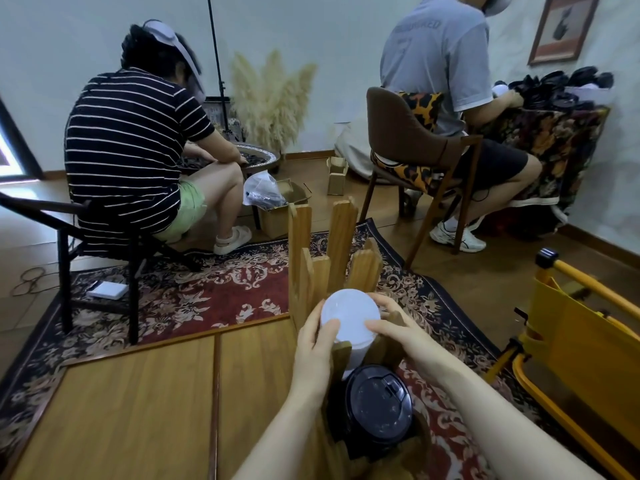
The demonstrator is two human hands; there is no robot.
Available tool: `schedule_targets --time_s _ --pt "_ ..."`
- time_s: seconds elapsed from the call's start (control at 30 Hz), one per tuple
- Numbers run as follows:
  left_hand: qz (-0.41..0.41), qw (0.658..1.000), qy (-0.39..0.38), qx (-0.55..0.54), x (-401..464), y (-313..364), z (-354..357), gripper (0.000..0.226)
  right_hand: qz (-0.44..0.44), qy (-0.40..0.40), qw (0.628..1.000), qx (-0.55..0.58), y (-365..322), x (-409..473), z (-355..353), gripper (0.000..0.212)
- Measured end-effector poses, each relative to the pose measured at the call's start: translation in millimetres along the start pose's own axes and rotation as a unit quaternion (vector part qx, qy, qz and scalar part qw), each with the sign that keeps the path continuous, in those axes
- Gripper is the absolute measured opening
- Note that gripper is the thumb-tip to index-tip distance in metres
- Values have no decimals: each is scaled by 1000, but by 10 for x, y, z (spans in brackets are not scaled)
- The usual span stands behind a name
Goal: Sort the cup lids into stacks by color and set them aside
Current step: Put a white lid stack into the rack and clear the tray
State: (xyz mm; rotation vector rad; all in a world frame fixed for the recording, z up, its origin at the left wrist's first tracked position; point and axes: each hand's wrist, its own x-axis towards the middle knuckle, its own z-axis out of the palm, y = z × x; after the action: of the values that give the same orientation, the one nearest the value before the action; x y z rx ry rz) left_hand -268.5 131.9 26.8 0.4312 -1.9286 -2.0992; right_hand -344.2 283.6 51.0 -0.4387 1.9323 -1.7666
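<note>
black stack [377,408]: nearest the camera, dark lids piled in a wooden rack [341,258] at the table [138,403] edge
left hand [313,351]: fingers [327,332] curled on the white stack's left rim
right hand [398,329]: fingers [379,327] curled over its right rim and far side
white stack [349,318]: upright in the rack, just behind the black stack
rug [194,292]: under the table

The lid stack [349,318] was white, the stack nearer [375,408] black; the rug [214,292] was red with cream florals, one person's shirt [128,143] black with white stripes, the folding chair [585,344] yellow
</note>
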Motion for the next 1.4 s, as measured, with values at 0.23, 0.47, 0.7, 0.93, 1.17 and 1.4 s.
schedule_targets --time_s 0.23,0.47,0.7,0.93,1.17,1.4 --pt "-42 998 19 53 -77 -25 -21 67 29 24 999 -30 36 -17 -33 54" --pt "-32 996 -17 79 -176 7 -82 54 13 34 997 -74 24 -88 -21 41" --pt "-54 992 -88 66 -163 105 -172 77 -3 37 995 -91 0 -125 -23 42" --pt "-20 996 -30 82 -195 -12 -253 83 -8 39 995 -94 -8 -165 -38 31" --pt "13 992 -35 120 -225 -83 -283 59 -12 47 997 -63 24 -141 -28 30" --pt "12 991 -51 119 -260 -47 -325 67 -22 54 996 -67 7 -146 -9 24"
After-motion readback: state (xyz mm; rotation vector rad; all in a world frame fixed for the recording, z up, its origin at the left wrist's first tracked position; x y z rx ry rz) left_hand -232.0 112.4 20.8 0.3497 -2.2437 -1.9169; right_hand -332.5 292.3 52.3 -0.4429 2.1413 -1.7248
